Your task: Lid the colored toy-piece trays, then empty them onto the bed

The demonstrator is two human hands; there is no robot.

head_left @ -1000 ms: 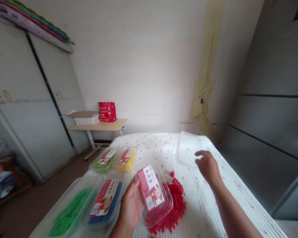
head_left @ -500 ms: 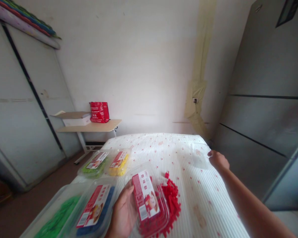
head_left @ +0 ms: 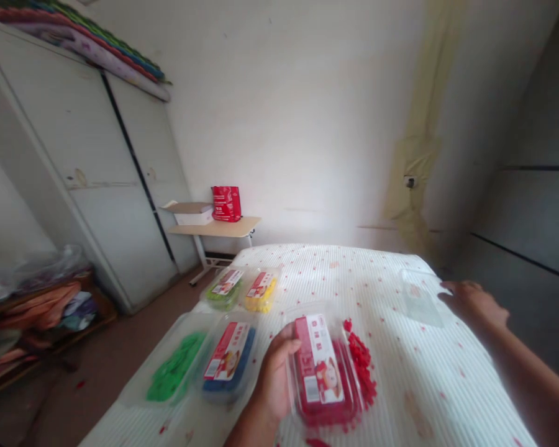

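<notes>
Farther toward three o'clock than a second ago, the right hand [head_left: 477,304] and a clear container [head_left: 422,301] meet near the edge of the spotted, ribbed cloth [head_left: 335,273], at two o'clock from a red-labelled tub [head_left: 323,366]. Blurred right fingers reach the container's three-o'clock rim, touching or just beside it; whether they pinch it cannot be told. From those fingertips the container lies at nine o'clock, its long axis seemingly running eleven to five; the right hand is plainly nearer, the left well apart. Across the cloth, the left hand [head_left: 278,375] grips the red-labelled tub by its nine-o'clock side, thumb on top, the tub also slanting eleven to five. Loose red pieces [head_left: 362,366] show at three o'clock from the tub, while a tub with blue contents [head_left: 221,384] sits at nine o'clock from the left hand, green pieces [head_left: 174,369] beyond.
</notes>
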